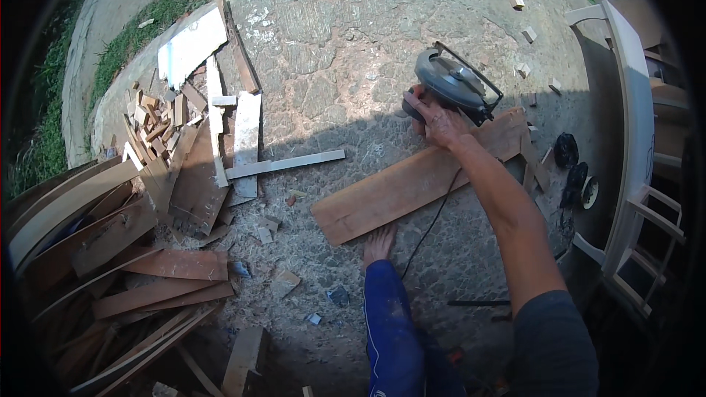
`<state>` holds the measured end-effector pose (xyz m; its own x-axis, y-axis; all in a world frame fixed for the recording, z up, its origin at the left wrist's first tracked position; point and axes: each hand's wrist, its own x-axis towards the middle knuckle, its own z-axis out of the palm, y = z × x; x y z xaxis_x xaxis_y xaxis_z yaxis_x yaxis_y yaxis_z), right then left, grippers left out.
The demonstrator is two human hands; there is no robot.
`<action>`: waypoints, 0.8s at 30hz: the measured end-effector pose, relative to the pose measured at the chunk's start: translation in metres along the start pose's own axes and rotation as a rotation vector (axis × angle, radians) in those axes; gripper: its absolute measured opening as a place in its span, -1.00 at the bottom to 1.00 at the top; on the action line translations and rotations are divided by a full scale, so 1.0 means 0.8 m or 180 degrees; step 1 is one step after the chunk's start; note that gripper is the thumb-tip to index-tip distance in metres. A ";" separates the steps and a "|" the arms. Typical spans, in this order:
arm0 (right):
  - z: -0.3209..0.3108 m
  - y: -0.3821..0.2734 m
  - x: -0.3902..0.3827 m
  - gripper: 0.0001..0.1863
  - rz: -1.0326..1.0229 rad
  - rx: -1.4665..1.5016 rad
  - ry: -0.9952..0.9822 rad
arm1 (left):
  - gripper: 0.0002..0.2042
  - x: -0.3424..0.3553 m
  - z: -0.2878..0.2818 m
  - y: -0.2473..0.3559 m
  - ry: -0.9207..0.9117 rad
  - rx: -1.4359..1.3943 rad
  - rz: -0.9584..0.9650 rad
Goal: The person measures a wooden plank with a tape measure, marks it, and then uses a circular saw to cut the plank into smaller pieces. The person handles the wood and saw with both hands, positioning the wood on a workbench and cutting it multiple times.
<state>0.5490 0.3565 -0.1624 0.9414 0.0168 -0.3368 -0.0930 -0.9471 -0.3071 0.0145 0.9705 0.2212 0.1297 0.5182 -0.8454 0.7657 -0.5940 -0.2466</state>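
Observation:
My right hand [443,123] is wrapped around the handle of a circular saw [446,77], which has a grey guard and a dark metal base plate. The saw sits tilted at the far right end of a long brown plank [412,190]. This plank lies slantwise on the ground, its right end over smaller wood pieces [534,163]. My bare foot [379,245] is against the plank's near edge. A thin black cord [434,224] runs from under the plank toward my leg. My left hand is out of view.
Scrap offcuts [158,121], white boards [193,45] and stacked curved planks [81,198] fill the left side. A pale stick [287,164] lies left of the plank. White wooden furniture frames [634,95] stand at right, near black bags [568,151]. Small blocks [517,0] dot the rough concrete.

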 end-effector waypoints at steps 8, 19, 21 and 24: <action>-0.170 -0.117 -0.253 -0.16 0.0144 0.1563 0.0124 | -0.29 0.018 -0.031 0.126 0.0573 -0.0785 0.1041; -0.271 -0.237 -0.741 -0.22 0.2991 0.3884 0.0689 | -0.34 0.047 -0.082 0.228 0.0199 -0.0492 0.2493; -0.332 -0.277 -0.793 -0.29 0.3469 0.4442 0.0802 | -0.36 0.055 -0.096 0.244 0.0317 -0.0495 0.3287; -0.344 -0.338 -0.896 -0.41 0.3789 0.4472 0.1923 | -0.42 -0.033 -0.131 0.310 0.0168 -0.0013 0.3942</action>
<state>-0.0117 0.5127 0.4068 0.1507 -0.7273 -0.6696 -0.5331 0.5106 -0.6746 0.2670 0.8736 0.2320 0.7922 -0.3666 -0.4879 0.1113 -0.6993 0.7061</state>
